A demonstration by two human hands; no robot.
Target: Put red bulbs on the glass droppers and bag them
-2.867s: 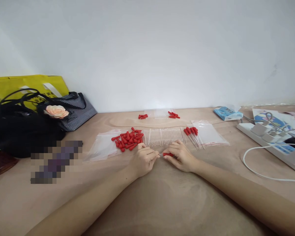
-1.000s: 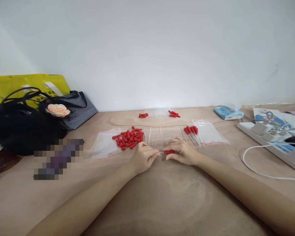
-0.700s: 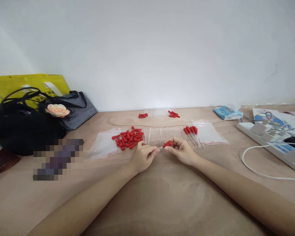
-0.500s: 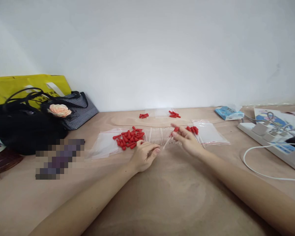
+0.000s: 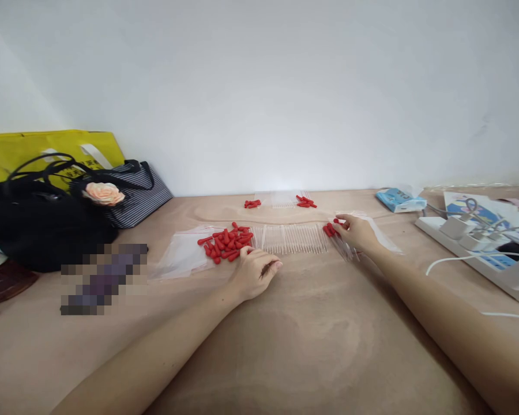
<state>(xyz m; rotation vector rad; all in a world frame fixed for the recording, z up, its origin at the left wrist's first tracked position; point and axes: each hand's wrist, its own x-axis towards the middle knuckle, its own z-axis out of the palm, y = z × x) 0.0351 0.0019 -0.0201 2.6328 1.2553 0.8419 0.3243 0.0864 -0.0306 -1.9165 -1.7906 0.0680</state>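
left hand [image 5: 256,274]: loosely clenched, beside loose red bulbs [image 5: 226,237] | right hand [image 5: 358,232]: at red-topped tubes [image 5: 327,230], cannot tell whether grasping one

Red bulbs [image 5: 225,242] lie heaped; right of them, thin clear tubes [image 5: 292,239] form a neat row, then red-bulbed tubes [image 5: 339,242].

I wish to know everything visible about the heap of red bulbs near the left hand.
The heap of red bulbs is loose and jumbled; its pieces look smooth and rubbery, rounded at one end, narrowing to a neck. It lies just left of the thin clear tubes, partly on clear plastic bags. The left hand overlaps its near right edge; contact is unclear.
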